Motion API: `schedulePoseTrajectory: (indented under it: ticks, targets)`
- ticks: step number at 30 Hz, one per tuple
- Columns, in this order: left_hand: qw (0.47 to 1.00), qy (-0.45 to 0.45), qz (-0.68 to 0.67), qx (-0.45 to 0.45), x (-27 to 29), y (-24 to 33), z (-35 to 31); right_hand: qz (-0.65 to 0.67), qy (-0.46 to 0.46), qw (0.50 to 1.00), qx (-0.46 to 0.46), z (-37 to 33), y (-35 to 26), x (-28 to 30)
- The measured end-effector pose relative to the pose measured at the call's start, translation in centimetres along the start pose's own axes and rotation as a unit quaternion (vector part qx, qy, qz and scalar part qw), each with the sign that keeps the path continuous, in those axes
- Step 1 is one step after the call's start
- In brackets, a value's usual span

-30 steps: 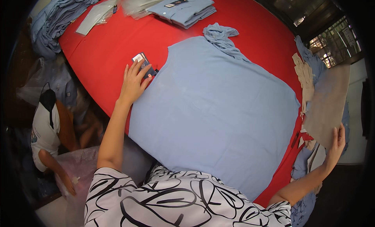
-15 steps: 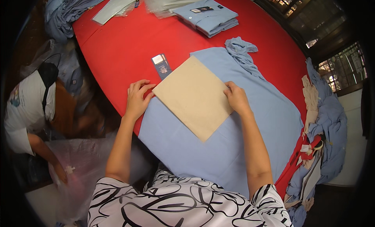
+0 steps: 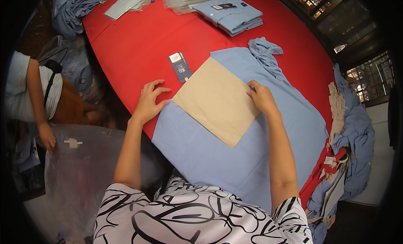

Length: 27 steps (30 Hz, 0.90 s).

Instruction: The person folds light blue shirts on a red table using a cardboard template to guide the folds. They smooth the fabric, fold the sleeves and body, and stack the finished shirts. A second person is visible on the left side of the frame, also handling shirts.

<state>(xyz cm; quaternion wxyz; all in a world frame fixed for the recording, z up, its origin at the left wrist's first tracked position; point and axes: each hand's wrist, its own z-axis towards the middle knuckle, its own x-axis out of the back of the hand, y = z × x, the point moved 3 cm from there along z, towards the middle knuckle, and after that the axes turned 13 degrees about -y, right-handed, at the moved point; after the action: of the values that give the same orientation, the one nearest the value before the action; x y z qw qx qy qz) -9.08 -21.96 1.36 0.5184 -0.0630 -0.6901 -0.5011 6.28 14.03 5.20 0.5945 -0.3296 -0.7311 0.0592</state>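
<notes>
A square tan cardboard sheet point(image 3: 216, 101) lies flat on a light blue shirt point(image 3: 205, 162) that is spread over the red table. My right hand point(image 3: 263, 98) is at the sheet's right corner, thumb and index finger closed on its edge. By the left corner, my left hand point(image 3: 150, 100) hovers with its fingers apart and holds nothing. A dark blue hang tag point(image 3: 179, 67) rests on the red cloth just beyond the sheet's upper left edge. One bunched sleeve end point(image 3: 265, 51) of the shirt sits at the far side.
Folded blue shirts point(image 3: 230, 15) are stacked at the far side of the red table point(image 3: 130, 46), near clear plastic bags point(image 3: 180, 1). Heaped blue garments point(image 3: 354, 139) hang at the right edge. A person point(image 3: 46, 86) at left holds a large clear plastic bag point(image 3: 92, 168).
My left hand's fingers have come away from the sheet's left corner and spread. The sheet is turned slightly. The other person's arm has moved up the plastic bag.
</notes>
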Motion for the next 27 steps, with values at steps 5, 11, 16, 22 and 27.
schedulePoseTrajectory:
  ticks: [5, 11, 16, 22, 27]
  targets:
    - [0.993, 0.085, 0.084, 0.002, -1.8, 1.6, 0.2, -0.043, 0.010, 0.999, -0.013, 0.0, -0.9, -0.1]
    - [0.984, 0.080, 0.095, -0.125, -9.9, 10.8, 1.7, -0.078, 0.022, 0.997, -0.021, -0.1, -1.0, -0.3]
    - [0.989, 0.024, 0.129, -0.063, -11.1, 11.3, 1.9, -0.087, 0.050, 0.995, -0.006, -0.2, 0.0, -0.6]
    - [0.992, -0.011, 0.108, -0.064, -10.0, 11.3, 3.1, -0.104, 0.056, 0.993, -0.027, -0.1, -0.6, 0.3]
    - [0.987, -0.022, 0.132, -0.092, -9.7, 10.8, 5.0, -0.133, 0.026, 0.990, -0.037, 0.4, -0.2, 1.0]
